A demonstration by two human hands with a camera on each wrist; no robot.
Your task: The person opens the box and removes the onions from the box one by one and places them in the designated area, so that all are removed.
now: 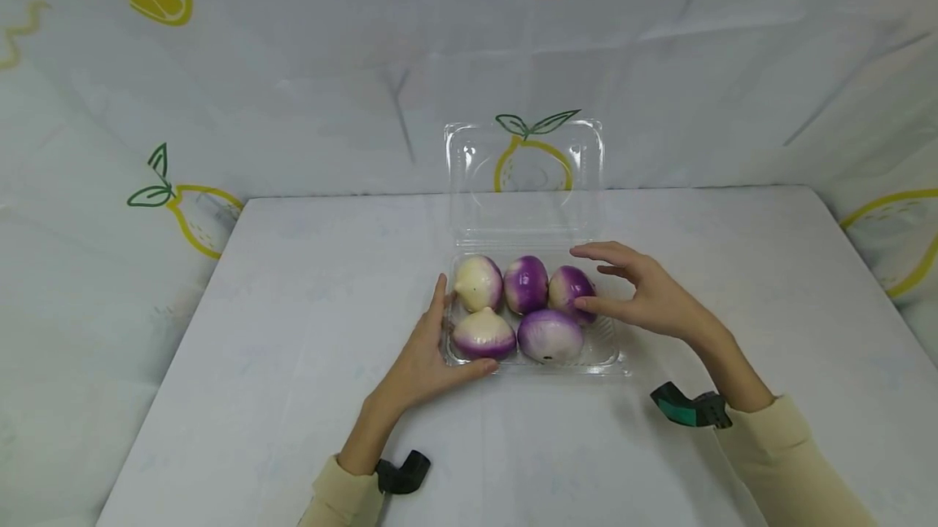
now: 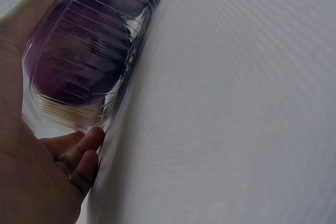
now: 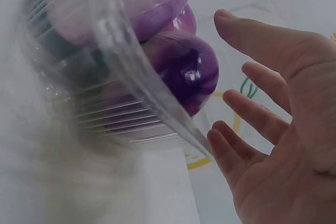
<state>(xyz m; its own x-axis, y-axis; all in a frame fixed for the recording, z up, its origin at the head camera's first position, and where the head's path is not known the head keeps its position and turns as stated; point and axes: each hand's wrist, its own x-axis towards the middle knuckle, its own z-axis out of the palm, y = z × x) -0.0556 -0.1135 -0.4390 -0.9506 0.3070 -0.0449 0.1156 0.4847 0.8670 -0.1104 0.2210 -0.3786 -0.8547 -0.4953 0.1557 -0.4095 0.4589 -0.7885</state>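
Note:
Several glossy purple-and-white onions [image 1: 551,337] lie in a clear hinged plastic container [image 1: 604,352], two rows deep. My left hand [image 1: 421,356] holds the container by its front left corner, thumb along the front rim and fingers along the left side. In the left wrist view, purple onion skin [image 2: 79,51] shows through the ribbed wall. My right hand [image 1: 648,291] is at the container's right side, fingers spread and thumb in front of the back right onion [image 1: 567,289]. In the right wrist view that hand [image 3: 283,114] has a gap between its thumb and the onion [image 3: 191,72].
The container's transparent lid [image 1: 469,177] stands raised behind it, towards the lemon-printed backdrop [image 1: 330,103]. A white-covered table [image 1: 308,291] lies under everything. Dark bands with black pieces [image 1: 403,474] sit at both wrists.

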